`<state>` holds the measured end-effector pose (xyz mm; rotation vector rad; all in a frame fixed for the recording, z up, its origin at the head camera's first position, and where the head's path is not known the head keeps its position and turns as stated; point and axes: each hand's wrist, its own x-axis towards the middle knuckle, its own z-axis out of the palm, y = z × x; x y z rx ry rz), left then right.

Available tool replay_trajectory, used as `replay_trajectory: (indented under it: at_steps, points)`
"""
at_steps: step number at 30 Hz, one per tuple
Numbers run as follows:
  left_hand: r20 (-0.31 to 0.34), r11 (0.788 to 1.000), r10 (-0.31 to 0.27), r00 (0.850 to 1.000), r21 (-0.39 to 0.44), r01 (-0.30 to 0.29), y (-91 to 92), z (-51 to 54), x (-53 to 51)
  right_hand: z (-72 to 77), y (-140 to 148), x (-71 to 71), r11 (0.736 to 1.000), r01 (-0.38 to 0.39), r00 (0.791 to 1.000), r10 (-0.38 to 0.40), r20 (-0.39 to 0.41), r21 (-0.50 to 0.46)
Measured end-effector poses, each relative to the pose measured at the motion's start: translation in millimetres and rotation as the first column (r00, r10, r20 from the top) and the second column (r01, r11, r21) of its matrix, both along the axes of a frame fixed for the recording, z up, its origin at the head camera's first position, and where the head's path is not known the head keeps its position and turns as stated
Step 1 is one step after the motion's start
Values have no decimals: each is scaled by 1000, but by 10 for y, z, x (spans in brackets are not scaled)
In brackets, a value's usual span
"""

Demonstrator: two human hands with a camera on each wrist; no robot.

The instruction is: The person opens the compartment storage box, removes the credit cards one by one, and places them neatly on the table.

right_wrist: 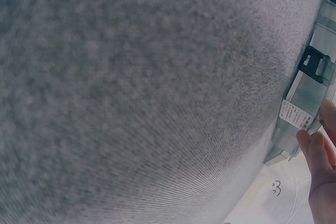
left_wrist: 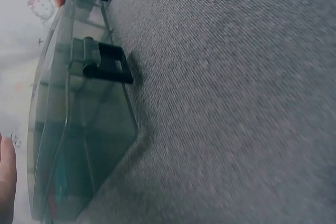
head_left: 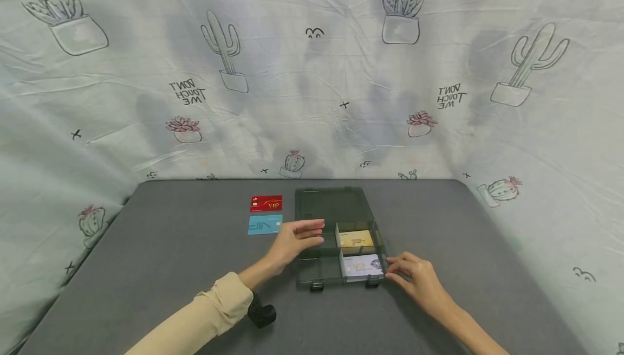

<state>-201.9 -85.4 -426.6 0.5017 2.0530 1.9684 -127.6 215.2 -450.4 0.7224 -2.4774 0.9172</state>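
Observation:
A dark translucent box lies with its lid folded back. Its right compartments hold a gold card and a white card. My left hand hovers over the box's left side, fingers extended, holding nothing. At the box's right edge, my right hand pinches the wall between thumb and fingers; the right wrist view shows the same hand beside a label on the box's side. A red card and a blue card lie left of the box.
A small black object sits on the grey table beside my left sleeve. Two black latches are on the box's front edge. A white cloth printed with cacti hangs behind and around the table.

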Motion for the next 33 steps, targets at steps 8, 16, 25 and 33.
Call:
replay_trajectory:
  at_steps: [8, 16, 25, 33]
  points:
    - [-20, 998, -32, 999, -54, 31, 226, -41, -49, -9, 4, 3, 1000, -3, 1000, 4, 20, -7]
    - [6, 996, -40, 999, -79, 40, 377, -54, -108, -9, 6, 8, 1000, -3, 999, 4, 33, -22]
    - [-44, 983, 35, 998, -179, -42, 463, -79, -128, -5, 3, 2, 999, -9, 1000, 10, 25, -34]
    - [-94, 945, 102, 990, -301, -126, 555, -87, -138, 1, 4, 3, 1000, 0, 1000, 0, 13, -15]
